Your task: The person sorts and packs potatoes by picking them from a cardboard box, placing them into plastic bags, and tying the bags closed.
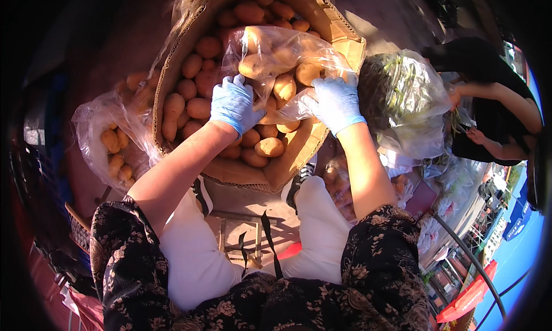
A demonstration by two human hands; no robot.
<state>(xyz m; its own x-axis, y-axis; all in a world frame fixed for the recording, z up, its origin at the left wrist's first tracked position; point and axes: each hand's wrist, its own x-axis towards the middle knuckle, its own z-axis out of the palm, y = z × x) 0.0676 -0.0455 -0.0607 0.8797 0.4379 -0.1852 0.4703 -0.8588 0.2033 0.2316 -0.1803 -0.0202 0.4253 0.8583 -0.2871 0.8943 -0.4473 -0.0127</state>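
Note:
A large cardboard box (297, 152) full of potatoes (207, 47) stands before my knees. Lying on those potatoes is a clear plastic bag (317, 46) with several potatoes (284, 87) in it. My left hand (235, 103), in a blue disposable glove, has its fingers curled on the bag's near left edge. On the right, my other gloved hand, my right hand (337, 101), grips the bag's near right edge, with the plastic stretched between the two. The fingertips of both hands are partly hidden.
Another clear bag of potatoes (115, 147) lies left of the box. To the right stands a large bag of green vegetables (399, 93), where a person (496, 98) in black holds some greens. A bag of produce (338, 180) sits beside my right leg. Low wooden bars (241, 219) show between my legs.

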